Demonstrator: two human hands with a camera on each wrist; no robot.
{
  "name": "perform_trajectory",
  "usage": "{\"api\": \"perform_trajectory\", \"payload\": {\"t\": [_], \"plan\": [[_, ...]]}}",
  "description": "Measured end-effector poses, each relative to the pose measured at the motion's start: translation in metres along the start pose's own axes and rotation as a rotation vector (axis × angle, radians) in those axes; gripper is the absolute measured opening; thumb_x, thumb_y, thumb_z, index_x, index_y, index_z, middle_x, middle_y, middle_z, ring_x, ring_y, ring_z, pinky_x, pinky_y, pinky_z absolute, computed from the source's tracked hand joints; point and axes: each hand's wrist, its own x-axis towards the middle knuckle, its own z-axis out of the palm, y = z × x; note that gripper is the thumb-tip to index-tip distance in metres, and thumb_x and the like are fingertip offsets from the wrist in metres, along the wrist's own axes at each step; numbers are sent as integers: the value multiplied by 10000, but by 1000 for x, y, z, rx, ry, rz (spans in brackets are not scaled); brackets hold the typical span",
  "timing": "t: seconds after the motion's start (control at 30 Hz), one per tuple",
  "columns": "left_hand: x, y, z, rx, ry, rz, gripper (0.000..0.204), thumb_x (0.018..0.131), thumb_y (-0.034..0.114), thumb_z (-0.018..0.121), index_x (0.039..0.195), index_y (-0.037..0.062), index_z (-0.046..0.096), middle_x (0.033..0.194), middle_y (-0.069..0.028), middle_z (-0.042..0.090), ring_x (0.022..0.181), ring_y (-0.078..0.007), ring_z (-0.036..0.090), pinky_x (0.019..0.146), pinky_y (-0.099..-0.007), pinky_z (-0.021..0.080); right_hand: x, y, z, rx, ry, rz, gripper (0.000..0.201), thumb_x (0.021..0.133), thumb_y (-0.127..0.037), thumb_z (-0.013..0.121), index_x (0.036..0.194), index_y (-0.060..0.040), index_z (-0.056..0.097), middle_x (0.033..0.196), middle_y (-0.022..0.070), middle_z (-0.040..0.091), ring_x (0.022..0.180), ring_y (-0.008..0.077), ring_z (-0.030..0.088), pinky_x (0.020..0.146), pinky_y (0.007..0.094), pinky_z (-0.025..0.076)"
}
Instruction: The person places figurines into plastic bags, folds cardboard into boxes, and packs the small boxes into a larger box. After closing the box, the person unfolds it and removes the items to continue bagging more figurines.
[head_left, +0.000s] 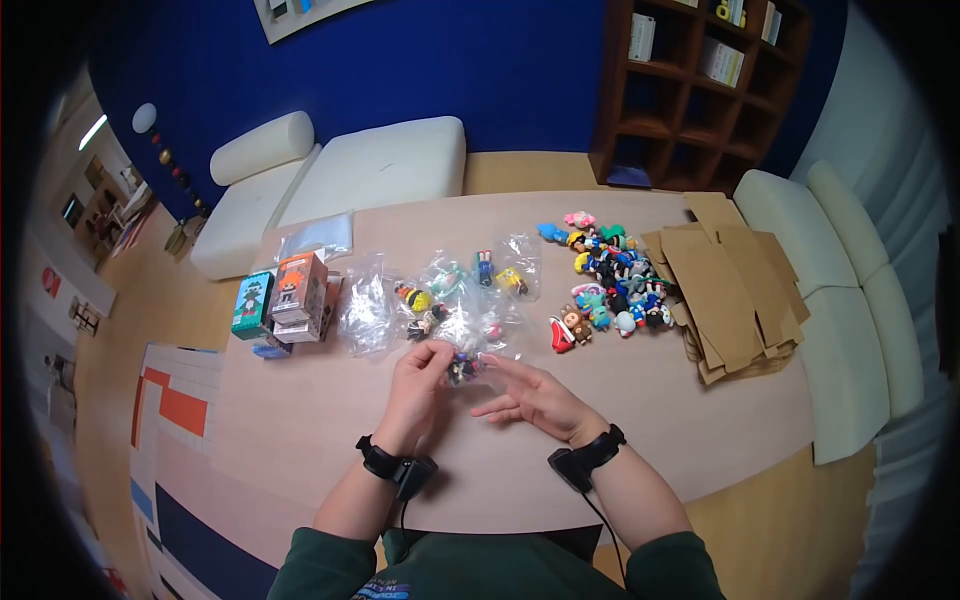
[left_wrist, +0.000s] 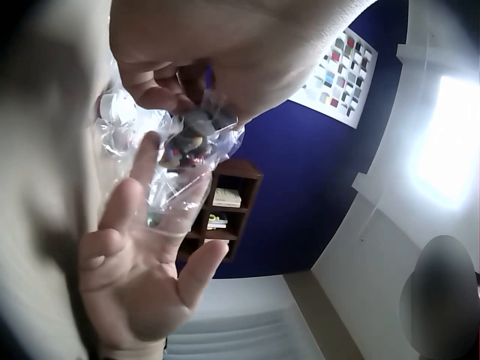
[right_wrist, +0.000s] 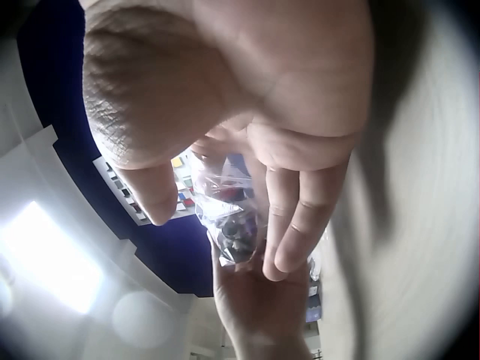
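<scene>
My left hand (head_left: 413,390) pinches a clear plastic bag with a small dark toy figure (head_left: 464,369) in it, above the near middle of the table. The figure shows blurred through the shiny plastic bag (left_wrist: 191,146) in the left wrist view. Just to the right is my right hand (head_left: 540,402), its fingers straight and spread. In the left wrist view the index and middle fingers (left_wrist: 146,157) reach alongside the bag, and the thumb stands apart. Close beyond both hands lie other bagged figures, among them a yellow-and-black figure (head_left: 414,298).
Boxed toys (head_left: 298,290) are stacked at the left, with flat clear bags (head_left: 318,238) behind them. A crowd of loose figures (head_left: 620,275) covers the right middle. Flattened cardboard (head_left: 735,290) is piled at the table's right. Empty-looking crumpled plastic (head_left: 367,308) lies left of centre.
</scene>
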Motion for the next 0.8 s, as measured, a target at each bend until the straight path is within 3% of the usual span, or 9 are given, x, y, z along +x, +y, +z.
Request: {"api": "perform_trajectory", "payload": {"t": [0.17,0.23,0.4,0.5,0.57,0.63,0.67,0.77,0.8], "plan": [[-4,-2,11,65,-40,-56,99,1014,165,649,1017,68,665,955,17,664,821,-52,609,674,-214,478,0,-4,-4,-46,58,48,590,1059,-237,557,1580,-82,328,1498,140,492,1145,311,687,876,304,594],[-6,-6,14,-33,103,-10,112,1015,166,649,1043,58,661,969,8,660,842,-65,611,723,-222,499,1,-3,-5,-77,99,63,595,1059,-248,560,1580,-81,327,1479,140,511,1119,303,701,843,299,604],[-11,-14,11,-133,130,143,146,1024,168,633,1086,37,645,991,-11,660,884,-77,618,785,-236,510,0,-4,3,-221,122,46,510,1059,-208,544,1533,-60,426,1422,140,563,1004,279,741,666,259,604],[-11,-17,10,-58,161,150,155,1032,166,616,1098,28,637,1015,-24,661,915,-85,625,810,-246,514,-1,-1,10,-569,202,-1,492,1046,-168,563,1516,-64,461,1326,98,633,966,232,745,657,249,590],[-10,-22,13,9,189,136,155,1037,165,606,1098,25,634,1030,-30,661,926,-90,630,819,-252,518,-1,2,10,-563,197,-15,501,1041,-160,573,1520,-72,458,1283,91,654,954,221,744,658,249,589],[-9,-25,17,-76,264,256,171,1016,178,646,1099,29,661,948,16,641,730,-27,524,628,-183,405,0,4,11,-552,196,-29,511,1036,-151,583,1525,-80,454,1241,84,674,941,209,743,658,248,587],[-9,-25,20,-76,262,253,171,1016,178,646,1099,29,661,948,16,641,730,-27,524,628,-183,405,1,4,12,-496,202,3,514,1040,-155,577,1530,-80,444,1246,99,672,937,211,744,660,250,588],[-14,-15,25,-217,223,237,195,1015,177,643,1129,19,650,1023,-20,662,834,-68,624,713,-198,497,1,4,12,-445,220,8,526,1046,-160,564,1542,-70,413,1282,133,655,941,220,746,663,253,592],[-16,-10,23,-179,145,117,216,1013,174,644,1154,10,644,1058,-34,665,880,-93,647,753,-213,519,2,3,11,-449,235,-20,536,1049,-160,558,1548,-59,393,1312,153,640,948,227,747,663,256,593]]}}
